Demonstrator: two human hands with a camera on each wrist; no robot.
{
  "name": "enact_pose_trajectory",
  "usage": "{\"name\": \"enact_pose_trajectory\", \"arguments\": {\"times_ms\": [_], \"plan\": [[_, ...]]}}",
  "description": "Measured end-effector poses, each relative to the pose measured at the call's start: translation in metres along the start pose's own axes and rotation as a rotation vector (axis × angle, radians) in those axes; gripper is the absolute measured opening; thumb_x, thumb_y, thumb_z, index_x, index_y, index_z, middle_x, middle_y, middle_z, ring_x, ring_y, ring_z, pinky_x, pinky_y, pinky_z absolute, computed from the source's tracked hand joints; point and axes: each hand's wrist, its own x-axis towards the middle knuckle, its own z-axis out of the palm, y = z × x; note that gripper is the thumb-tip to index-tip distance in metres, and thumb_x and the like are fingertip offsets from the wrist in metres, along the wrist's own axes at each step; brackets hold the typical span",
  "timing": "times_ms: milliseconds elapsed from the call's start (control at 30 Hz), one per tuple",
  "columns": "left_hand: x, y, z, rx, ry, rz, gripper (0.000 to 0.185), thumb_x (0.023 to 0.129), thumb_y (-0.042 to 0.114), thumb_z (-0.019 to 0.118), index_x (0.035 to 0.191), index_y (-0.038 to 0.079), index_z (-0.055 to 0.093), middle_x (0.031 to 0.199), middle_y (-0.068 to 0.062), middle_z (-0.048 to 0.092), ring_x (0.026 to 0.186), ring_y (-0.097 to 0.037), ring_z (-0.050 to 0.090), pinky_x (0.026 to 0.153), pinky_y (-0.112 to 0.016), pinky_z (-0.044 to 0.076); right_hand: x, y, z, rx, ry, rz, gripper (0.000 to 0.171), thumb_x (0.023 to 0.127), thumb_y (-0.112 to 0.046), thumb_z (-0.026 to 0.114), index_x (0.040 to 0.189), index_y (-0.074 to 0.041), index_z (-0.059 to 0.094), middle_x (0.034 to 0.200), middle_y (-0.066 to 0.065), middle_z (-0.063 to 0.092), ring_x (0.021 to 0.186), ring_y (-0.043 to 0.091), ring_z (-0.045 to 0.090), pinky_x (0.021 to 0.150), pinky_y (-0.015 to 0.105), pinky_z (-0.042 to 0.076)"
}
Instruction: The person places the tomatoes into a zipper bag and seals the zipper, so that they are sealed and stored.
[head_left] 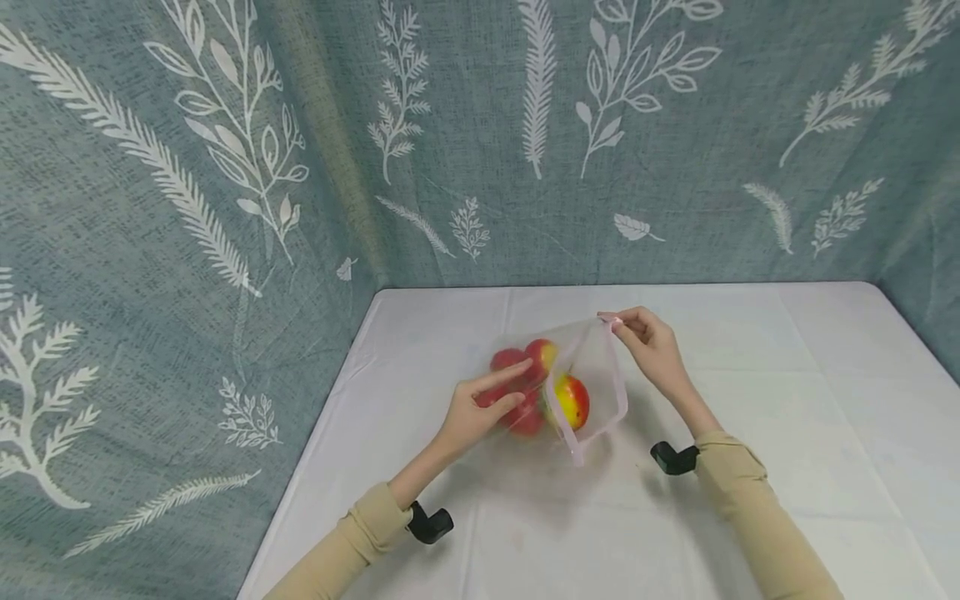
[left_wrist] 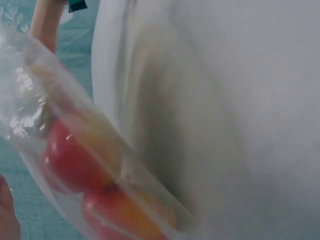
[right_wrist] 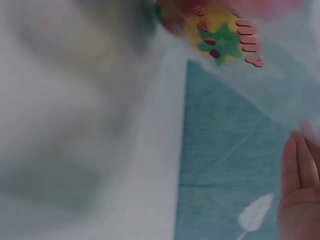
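Note:
A clear plastic bag (head_left: 603, 383) with a pink rim holds several red-and-yellow apples (head_left: 572, 402), its mouth spread and facing right. My left hand (head_left: 472, 412) lies against the bag's filled side, forefinger and thumb stretched over the plastic and the other fingers hidden. At the upper corner of the mouth, my right hand (head_left: 651, 342) pinches the pink rim between thumb and fingers. The left wrist view shows two apples (left_wrist: 80, 155) through the plastic. In the right wrist view, red lettering and a green leaf print (right_wrist: 225, 42) appear at the bag.
A white cloth (head_left: 787, 400) covers the table, which ends at a blue-green curtain (head_left: 480, 150) with white leaf patterns behind and to the left. Black wrist devices (head_left: 675, 458) sit at both cuffs, close over the table.

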Motion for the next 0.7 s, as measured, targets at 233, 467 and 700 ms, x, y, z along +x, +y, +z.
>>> {"name": "enact_pose_trajectory", "arguments": {"times_ms": [233,467,700], "plan": [[0.001,0.010,-0.001,-0.034,0.029,-0.005,0.036,0.088,0.002,0.063,0.125,-0.001,0.060,0.128,-0.016,0.060,0.121,-0.007,0.055,0.101,-0.042,0.047,0.007,-0.015,0.000,-0.126,0.211,-0.086,0.018,0.094,-0.012,0.059,0.104,0.003,0.063,0.098,0.018,0.069,0.086,-0.015,0.059,0.079,0.007,0.048],[0.006,0.017,-0.010,-0.077,0.071,0.107,0.033,0.096,0.005,0.051,0.127,-0.006,0.055,0.130,-0.021,0.057,0.125,-0.009,0.053,0.108,-0.037,0.041,0.011,-0.043,-0.007,-0.238,0.443,-0.165,0.022,0.092,-0.014,0.062,0.098,0.007,0.065,0.079,0.019,0.065,0.072,-0.020,0.054,0.063,0.002,0.044],[0.016,0.026,-0.012,-0.169,0.106,0.176,0.064,0.094,0.043,0.051,0.132,-0.008,0.049,0.135,0.010,0.056,0.128,-0.008,0.049,0.109,-0.025,0.038,0.009,-0.067,-0.017,-0.285,0.579,-0.208,0.021,0.090,-0.012,0.065,0.096,0.008,0.068,0.073,0.022,0.065,0.064,-0.022,0.052,0.055,0.001,0.039]]}}
